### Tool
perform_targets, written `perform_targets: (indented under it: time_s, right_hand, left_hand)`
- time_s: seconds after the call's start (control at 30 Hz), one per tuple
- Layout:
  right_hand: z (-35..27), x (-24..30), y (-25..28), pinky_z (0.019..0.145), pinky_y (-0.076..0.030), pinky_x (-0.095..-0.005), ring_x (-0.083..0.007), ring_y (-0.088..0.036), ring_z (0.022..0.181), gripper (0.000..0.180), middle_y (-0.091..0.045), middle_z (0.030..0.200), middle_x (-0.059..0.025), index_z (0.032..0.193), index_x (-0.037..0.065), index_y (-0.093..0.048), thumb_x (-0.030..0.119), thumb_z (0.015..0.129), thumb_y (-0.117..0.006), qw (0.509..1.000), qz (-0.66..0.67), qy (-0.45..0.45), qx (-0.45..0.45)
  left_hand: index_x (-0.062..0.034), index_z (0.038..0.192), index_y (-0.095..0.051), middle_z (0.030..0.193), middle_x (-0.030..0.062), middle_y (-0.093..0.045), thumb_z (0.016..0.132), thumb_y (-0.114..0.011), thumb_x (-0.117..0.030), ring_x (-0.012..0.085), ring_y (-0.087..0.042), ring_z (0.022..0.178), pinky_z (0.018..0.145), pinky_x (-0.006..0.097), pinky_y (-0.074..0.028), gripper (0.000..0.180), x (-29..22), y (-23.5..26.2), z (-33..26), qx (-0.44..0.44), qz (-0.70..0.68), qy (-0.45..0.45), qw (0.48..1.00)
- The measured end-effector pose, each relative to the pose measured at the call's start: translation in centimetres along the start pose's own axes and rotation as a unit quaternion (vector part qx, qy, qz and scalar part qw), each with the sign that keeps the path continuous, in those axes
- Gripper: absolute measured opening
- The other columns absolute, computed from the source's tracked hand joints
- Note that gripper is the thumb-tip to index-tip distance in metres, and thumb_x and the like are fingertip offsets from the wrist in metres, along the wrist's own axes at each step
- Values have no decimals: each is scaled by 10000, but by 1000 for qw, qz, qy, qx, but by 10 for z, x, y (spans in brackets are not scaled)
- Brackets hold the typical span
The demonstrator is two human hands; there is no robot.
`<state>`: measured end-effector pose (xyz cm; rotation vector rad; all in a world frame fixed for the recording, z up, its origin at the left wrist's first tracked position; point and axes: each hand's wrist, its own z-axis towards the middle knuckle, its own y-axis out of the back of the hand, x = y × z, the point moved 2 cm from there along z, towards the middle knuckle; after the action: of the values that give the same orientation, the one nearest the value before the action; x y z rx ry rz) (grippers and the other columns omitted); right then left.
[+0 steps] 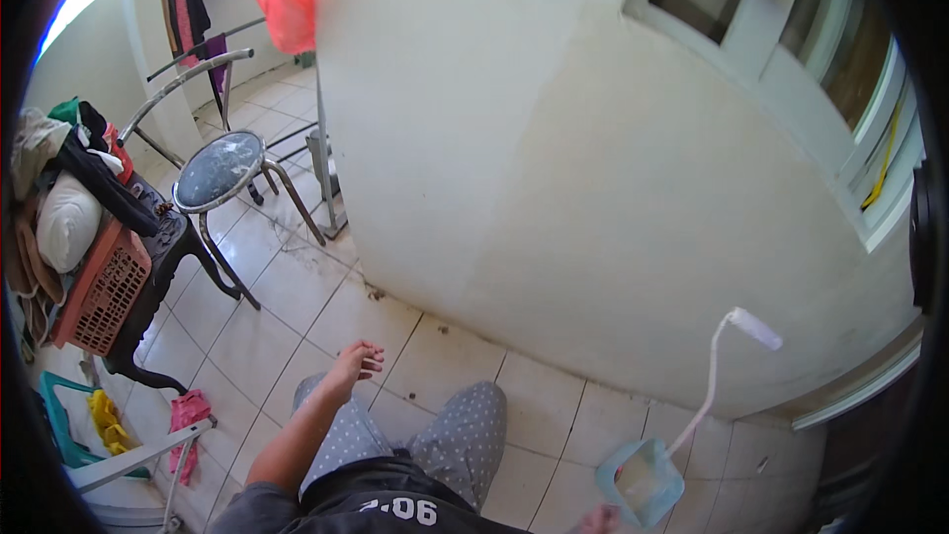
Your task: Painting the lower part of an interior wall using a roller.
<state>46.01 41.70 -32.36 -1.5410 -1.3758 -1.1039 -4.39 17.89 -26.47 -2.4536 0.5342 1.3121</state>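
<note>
My left hand [358,366] is held over my left thigh, its fingers loosely bent, apart and with nothing in them. At the lower edge, my right hand [597,520] is blurred and partly cut off. It is beside the left rim of a light blue container [668,504] with pale contents; whether it grips the rim I cannot tell. A paint roller [714,366] with a white sleeve stands up from the container. Its pale handle runs down to the container's upper rim, and the sleeve is in front of the wall [554,158], which has a darker, greyish patch.
A metal chair [219,170] with a paint-spotted seat stands at the far left. Nearer is a dark carved table [178,257] bearing a pink basket [111,287] and piled clothes. A pink cloth [190,413] lies on the tiled floor [272,351]. A window [771,49] is set into the wall.
</note>
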Motion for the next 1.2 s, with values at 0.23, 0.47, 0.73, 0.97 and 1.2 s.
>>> perform_targets:
  time_s: [0.23, 0.47, 0.73, 0.97, 1.2]
  right_hand:
    - [-65, -27, -223, 430, -268, -273, -77, -358, 464, 398, -365, 489, 36, 543, 60, -400, 209, 833, -628, 965, -73, 176, 180]
    - [-117, -28, -361, 437, -263, -276, -62, -324, 484, 479, -372, 502, 48, 535, 82, -355, 293, 841, -656, 910, -150, 230, 312]
    - [-143, -46, -449, 398, -265, -253, -52, -339, 427, 445, -378, 485, 52, 554, 133, -372, 311, 832, -671, 958, -83, 132, 240]
    - [-224, 48, -544, 364, -292, -253, -100, -348, 344, 452, -349, 427, 18, 548, 145, -347, 335, 879, -589, 941, -1, 53, 334]
    - [-258, -103, -520, 363, -306, -270, -114, -371, 355, 393, -397, 462, 5, 533, 139, -393, 250, 858, -582, 955, -13, -111, 275]
  left_hand:
    - [-123, 965, -565, 840, -9, -607, 844, -468, -212, 109, -585, 757, 686, 260, -417, 179, -3, 40, -18, 26, -31, -85, 996]
    - [-130, 964, -566, 840, 5, -607, 834, -474, -230, 112, -583, 752, 673, 272, -411, 188, 21, 127, -20, -38, -100, -102, 989]
    - [-126, 951, -561, 824, 6, -614, 825, -470, -220, 115, -578, 719, 658, 267, -401, 181, 25, 206, 47, -46, -107, -55, 992]
    - [-113, 952, -558, 817, 12, -602, 837, -448, -182, 109, -572, 719, 650, 263, -400, 174, -54, 256, 113, 13, -52, -56, 997]
    - [-111, 970, -552, 834, 19, -603, 841, -440, -180, 114, -581, 734, 647, 262, -405, 184, -108, 298, 146, 42, 19, -10, 999]
